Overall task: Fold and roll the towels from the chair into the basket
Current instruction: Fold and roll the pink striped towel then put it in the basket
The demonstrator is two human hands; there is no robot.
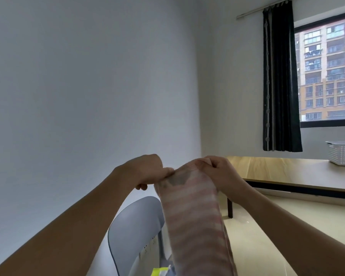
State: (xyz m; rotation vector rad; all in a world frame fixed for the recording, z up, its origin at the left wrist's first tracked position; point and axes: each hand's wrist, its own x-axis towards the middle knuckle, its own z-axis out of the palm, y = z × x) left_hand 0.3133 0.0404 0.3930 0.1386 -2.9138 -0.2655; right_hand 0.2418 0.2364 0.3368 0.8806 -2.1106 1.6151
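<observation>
You face a plain white wall meeting a glossy cream tiled floor. To your right, a long light wooden table stands under a dark-framed window with a black curtain, daylight entering.

No writing, label, brand, number or sign can be read anywhere in view. The pink striped towel carries a small grey motif near its top edge, but it is a blurred shape with no letters that can be made out.
</observation>
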